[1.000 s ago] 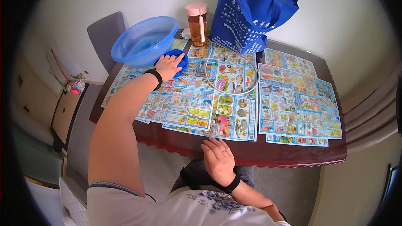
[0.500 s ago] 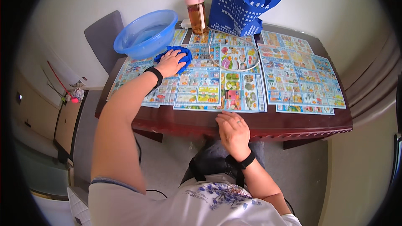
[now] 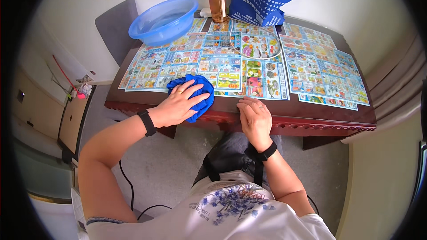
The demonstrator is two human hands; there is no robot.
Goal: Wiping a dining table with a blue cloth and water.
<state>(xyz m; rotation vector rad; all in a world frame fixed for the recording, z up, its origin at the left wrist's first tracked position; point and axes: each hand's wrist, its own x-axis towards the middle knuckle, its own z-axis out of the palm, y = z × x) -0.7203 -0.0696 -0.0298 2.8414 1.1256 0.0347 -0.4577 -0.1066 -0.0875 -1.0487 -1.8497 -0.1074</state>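
Observation:
My left hand [image 3: 177, 104] presses a crumpled blue cloth [image 3: 205, 103] down at the table's front edge, its fingers spread over the top and the cloth hanging partly past the edge. A band circles each wrist, and a ring shows on a left finger. To the right, my right hand [image 3: 256, 118] rests on the front edge with loosely extended fingers and holds nothing. Printed colour flyers [image 3: 182, 64] cover much of the dark red-brown table [image 3: 227, 103], and the cloth overlaps their lower border.
A blue plastic basin [image 3: 164, 35] stands at the back left. Behind the flyers are a pink-lidded bottle of amber liquid [image 3: 217, 5] and a blue tote bag [image 3: 258, 0]. A pale looped cable [image 3: 262, 58] lies on the flyers. A grey chair [image 3: 116, 29] stands beyond the left corner.
My left hand has drawn the blue cloth from beside the basin toward me to the front edge. My right hand stays on the edge. The view has shifted slightly.

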